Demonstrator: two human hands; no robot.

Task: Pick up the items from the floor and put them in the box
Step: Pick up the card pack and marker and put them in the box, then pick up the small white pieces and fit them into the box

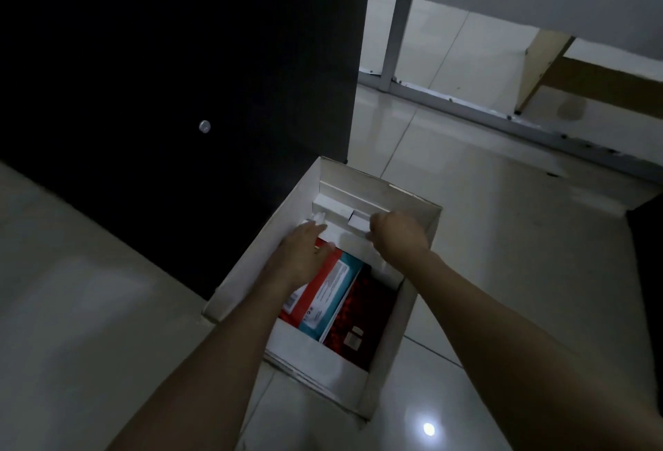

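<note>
An open white cardboard box (398, 328) stands on the tiled floor. Inside lie a red-and-teal packet (332, 293), a dark red patterned book (362, 321) and a long white carton (341, 208) at the far end. Both hands reach into the box. My left hand (303, 253) rests flat over the red-and-teal packet, its fingertips touching a small white piece. My right hand (398, 232) is curled, and its fingers pinch a small white box (358, 223) beside the long carton.
A tall black cabinet (179, 74) with a small round knob stands just left of the box. A grey metal table frame (394, 42) and a wooden panel (545, 67) are at the back right. A dark object (645, 271) sits at the right edge.
</note>
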